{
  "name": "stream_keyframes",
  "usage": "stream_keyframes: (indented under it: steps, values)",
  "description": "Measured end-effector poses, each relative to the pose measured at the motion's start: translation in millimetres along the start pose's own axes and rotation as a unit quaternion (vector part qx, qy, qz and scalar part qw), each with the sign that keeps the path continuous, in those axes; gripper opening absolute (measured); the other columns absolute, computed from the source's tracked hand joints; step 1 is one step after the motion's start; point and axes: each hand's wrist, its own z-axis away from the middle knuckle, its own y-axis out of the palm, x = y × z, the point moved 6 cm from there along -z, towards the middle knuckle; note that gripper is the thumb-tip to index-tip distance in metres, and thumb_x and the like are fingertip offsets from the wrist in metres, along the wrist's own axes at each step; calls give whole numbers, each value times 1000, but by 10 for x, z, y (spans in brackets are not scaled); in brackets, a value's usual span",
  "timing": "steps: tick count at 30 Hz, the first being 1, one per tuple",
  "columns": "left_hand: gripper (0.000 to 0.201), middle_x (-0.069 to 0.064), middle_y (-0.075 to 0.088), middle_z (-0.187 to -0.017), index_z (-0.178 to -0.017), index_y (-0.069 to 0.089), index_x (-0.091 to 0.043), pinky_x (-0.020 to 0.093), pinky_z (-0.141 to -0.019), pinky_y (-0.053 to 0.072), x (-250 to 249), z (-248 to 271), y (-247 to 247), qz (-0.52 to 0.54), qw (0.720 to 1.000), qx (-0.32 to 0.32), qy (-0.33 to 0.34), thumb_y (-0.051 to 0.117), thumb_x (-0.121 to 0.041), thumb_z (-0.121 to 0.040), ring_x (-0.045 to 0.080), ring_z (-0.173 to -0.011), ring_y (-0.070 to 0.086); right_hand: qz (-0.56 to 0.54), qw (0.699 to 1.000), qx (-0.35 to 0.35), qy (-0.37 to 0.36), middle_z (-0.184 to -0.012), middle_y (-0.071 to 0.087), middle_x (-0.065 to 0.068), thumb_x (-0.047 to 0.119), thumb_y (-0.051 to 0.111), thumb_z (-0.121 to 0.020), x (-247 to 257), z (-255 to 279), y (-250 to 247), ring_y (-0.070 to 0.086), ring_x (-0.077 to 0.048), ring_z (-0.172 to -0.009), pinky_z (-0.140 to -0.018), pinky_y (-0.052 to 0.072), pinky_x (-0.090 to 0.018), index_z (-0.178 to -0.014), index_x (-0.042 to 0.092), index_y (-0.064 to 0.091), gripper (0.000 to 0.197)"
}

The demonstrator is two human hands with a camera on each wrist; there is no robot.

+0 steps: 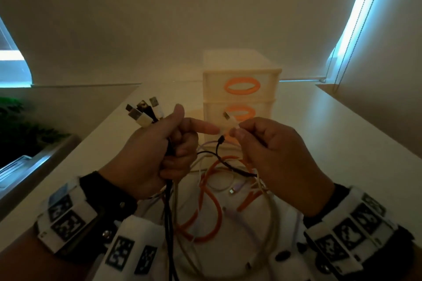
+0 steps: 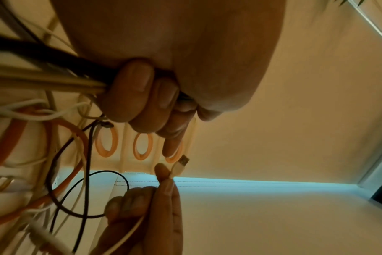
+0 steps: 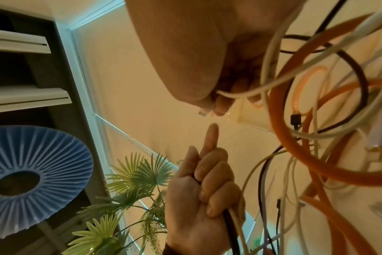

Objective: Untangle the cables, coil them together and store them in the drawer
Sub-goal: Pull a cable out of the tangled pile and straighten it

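My left hand [image 1: 159, 143] grips a bunch of cables, black and beige, with several USB plugs [image 1: 143, 110] fanned out above the fist; its index finger points right. My right hand [image 1: 262, 141] pinches a white cable just below its USB plug [image 1: 227, 117], thumb against forefinger, right by the left index tip. In the left wrist view the same white plug [image 2: 181, 163] stands above the right fingertips [image 2: 164, 174]. Orange, black, white and lilac cables [image 1: 212, 201] hang in tangled loops below both hands. A cream drawer unit [image 1: 242, 89] with orange oval handles stands just behind, its drawers closed.
The white desk [image 1: 319, 121] runs back to a wall and a window blind [image 1: 356, 18] on the right. A potted palm [image 3: 129, 189] and a dark shelf with a blue ribbed dish [image 3: 33, 172] stand to the left.
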Motion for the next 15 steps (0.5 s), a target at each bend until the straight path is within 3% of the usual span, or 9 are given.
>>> stream_keyframes:
  steps: [2,4,7,10,11,15]
  values:
    - [60,5,37,-68,-127,67,-10,25,-43,10,53,20,92,-25,999,22,-5,36,-54,-101,14,-47,14,-20,1000,-17,-14,-62,60,4,27,58,-98,-1,1,4,53,-8,-53,-51,45,-21,-99,21,70,14]
    - [55,4,42,-71,-128,66,-13,26,-45,13,128,48,191,-56,997,43,-13,39,-53,-101,13,-48,17,-24,999,-34,-35,-58,56,7,25,59,-98,39,10,26,49,-6,-51,-48,39,-18,-97,20,71,13]
    - [46,3,39,-68,-105,68,-12,23,-48,18,214,64,307,-107,993,40,-12,44,-51,-102,12,-48,22,-31,998,-31,-55,-60,63,10,26,61,-97,132,47,74,57,-4,-54,-52,43,-16,-92,21,74,16]
    - [40,-3,41,-66,-124,69,-37,22,-47,19,201,77,347,-96,995,17,1,50,-49,-91,10,-49,25,-43,997,25,-66,-56,62,11,28,58,-98,214,110,190,59,-6,-49,-50,45,-18,-80,22,71,23]
    - [41,-3,39,-65,-128,67,-39,22,-47,18,191,79,356,-94,995,18,5,50,-48,-91,10,-50,24,-53,996,39,-59,-53,60,11,29,57,-98,223,121,214,57,-6,-45,-47,45,-19,-79,23,69,24]
    - [44,-1,36,-64,-119,72,-18,24,-47,10,132,71,314,-31,999,13,9,44,-46,-99,10,-48,18,-115,985,128,-15,-45,57,2,20,51,-102,235,145,275,50,-13,-34,-40,45,-25,-103,15,67,17]
